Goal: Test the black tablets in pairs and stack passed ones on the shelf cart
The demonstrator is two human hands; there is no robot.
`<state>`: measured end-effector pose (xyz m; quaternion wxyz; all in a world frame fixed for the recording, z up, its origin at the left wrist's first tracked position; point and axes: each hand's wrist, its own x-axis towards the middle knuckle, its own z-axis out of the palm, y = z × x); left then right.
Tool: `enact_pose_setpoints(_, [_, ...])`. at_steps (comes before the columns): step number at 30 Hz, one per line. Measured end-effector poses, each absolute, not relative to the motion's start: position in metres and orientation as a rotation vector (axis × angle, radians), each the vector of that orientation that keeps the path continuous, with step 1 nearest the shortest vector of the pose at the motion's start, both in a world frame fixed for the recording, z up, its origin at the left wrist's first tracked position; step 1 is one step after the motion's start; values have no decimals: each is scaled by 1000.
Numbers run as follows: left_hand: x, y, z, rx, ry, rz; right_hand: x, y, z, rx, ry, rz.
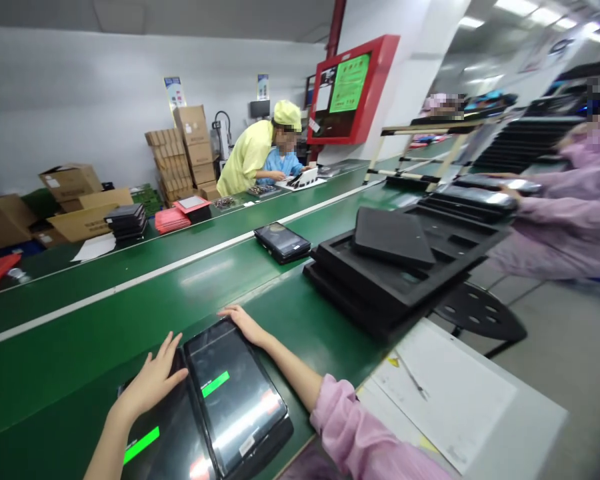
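Two dark, glossy tablets, each with a bright green bar on its screen, lie side by side in front of me. The right tablet (240, 413) sits on top of another dark item, so it forms a thick stack. My right hand (245, 325) is at its far right corner, fingers curled along the far edge. Over the far part of the left tablet (165, 407) is my left hand (153, 380), its fingers spread and the thumb pointing to the right tablet. The left tablet's near end is cut off by the frame.
Another small stack of tablets (283, 241) lies ahead on the green belt (200, 273). Black foam trays (380, 280) stand to the right, near a white board (455, 393). A person in yellow (247, 150) bends over the far side; a person in pink (570, 207) handles tablets at right.
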<state>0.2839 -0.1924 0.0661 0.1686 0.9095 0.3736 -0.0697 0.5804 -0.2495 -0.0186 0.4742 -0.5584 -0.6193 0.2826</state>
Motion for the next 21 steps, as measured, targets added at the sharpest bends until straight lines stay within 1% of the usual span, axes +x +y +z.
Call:
enact_pose_setpoints(3, [289,-207,75,2626,1093,-355,581,-250,-22,-1362,-1546,761])
enact_pose_setpoints(6, [287,-223,79,2642,1096,-415,580,-249,-23,-1374,-1564,747])
enact_pose_setpoints(10, [271,-239,87,2578,1014,-401,582,-253,-18,-1361,-1578,731])
enact_pose_setpoints(13, [261,-237,91,2517,1038,-376,584,-257,-15,-1364,-1584,731])
enact_pose_setpoints(18, [265,-218,78,2639,1047,-282,581,-258,-17,-1440,-1627,731])
enact_pose_setpoints(21, [265,-217,75,2631,890,-267,580,-259,-15,-1464,-1643,725])
